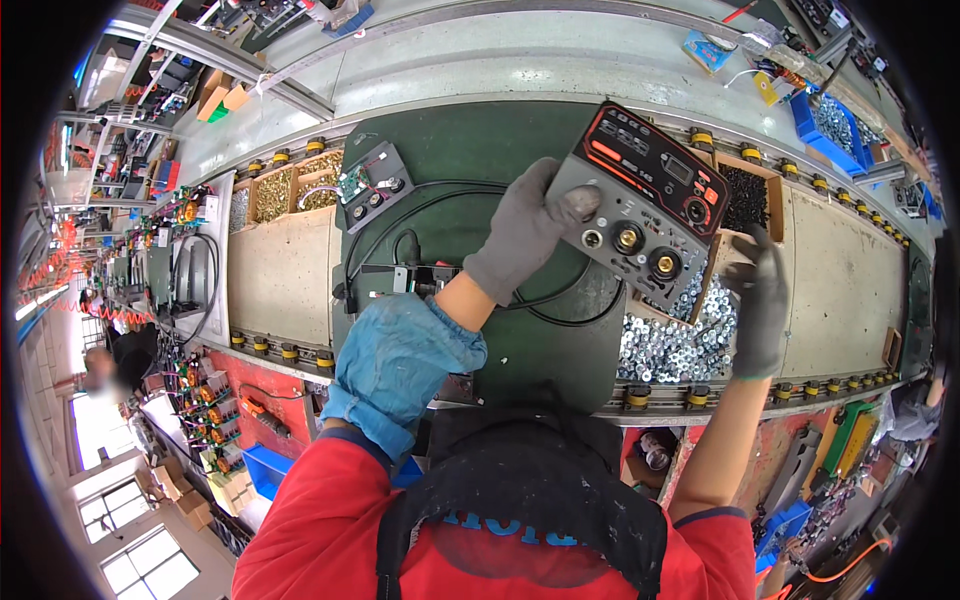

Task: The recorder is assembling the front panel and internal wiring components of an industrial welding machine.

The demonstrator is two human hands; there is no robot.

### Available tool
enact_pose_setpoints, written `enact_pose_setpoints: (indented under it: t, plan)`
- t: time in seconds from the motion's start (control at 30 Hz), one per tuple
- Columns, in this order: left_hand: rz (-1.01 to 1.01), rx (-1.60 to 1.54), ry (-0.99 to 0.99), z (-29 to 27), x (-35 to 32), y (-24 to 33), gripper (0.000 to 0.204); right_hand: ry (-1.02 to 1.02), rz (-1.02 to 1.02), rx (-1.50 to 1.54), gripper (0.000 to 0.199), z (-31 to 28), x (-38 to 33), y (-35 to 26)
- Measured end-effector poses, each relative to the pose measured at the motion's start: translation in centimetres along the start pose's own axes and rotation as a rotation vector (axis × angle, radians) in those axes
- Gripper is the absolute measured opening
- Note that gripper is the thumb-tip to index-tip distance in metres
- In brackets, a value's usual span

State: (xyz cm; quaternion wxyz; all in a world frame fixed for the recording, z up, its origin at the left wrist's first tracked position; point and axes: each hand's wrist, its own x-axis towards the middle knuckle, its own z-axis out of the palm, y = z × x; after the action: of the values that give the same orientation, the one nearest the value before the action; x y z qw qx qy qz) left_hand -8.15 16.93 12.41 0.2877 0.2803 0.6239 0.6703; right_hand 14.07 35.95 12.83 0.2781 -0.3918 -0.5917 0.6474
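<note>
My left hand (525, 225), in a grey glove, grips the left edge of a welder front panel (650, 165), thumb across its face. The panel is black and grey, with a small display, a knob and two brass-centred sockets. It is tilted above the green work mat (540, 370). Just off the panel's right edge is my right hand (758, 305), also gloved, fingers apart and slightly bent, holding nothing visible. Below the panel and beside that hand lies a heap of silvery nuts (665, 350).
A smaller grey panel with a circuit board (375, 190) lies at the mat's far left. Black cable (430, 205) loops across the mat. Wooden bins hold brass-coloured parts (272, 195) and black screws (745, 195). Roller rails (690, 397) run along the bench; a blue bin (830, 130) stands far right.
</note>
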Motion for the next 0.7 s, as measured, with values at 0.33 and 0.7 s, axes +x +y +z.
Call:
enact_pose_setpoints:
  t: [0.33, 0.7]
  plan:
    - [-0.322, -0.217, -0.356, -0.9, 1.7, 2.2, 0.042, 0.159, -0.439, -0.111, 0.061, 10.4, -0.9, 1.1]
    - [-0.330, -0.339, -0.403, 2.2, 6.7, 1.3, 0.035, 0.261, -0.212, -0.026, 0.036, 8.3, 7.6, 0.0]
